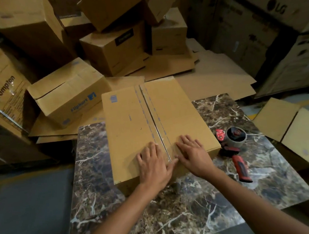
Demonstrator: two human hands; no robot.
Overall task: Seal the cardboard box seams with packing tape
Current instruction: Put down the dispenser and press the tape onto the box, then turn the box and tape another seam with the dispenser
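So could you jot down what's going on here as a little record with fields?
box: cardboard box on marble-patterned table, flaps closed
seam: centre seam, clear tape along it
left hand: flat on box top, left of seam
right hand: flat on box top, right of seam
tool: red tape dispenser, on table right of box, untouched

Both palms are covering the near end of the cardboard box (131, 123) seam, so the tape there is not showing. The right hand (191, 154) and left hand (153, 164) are hiding the box's near edge between them. Print on the stacked cartons (244, 17) at far right is blurring beyond reading. The forearms are running off the lower edge.
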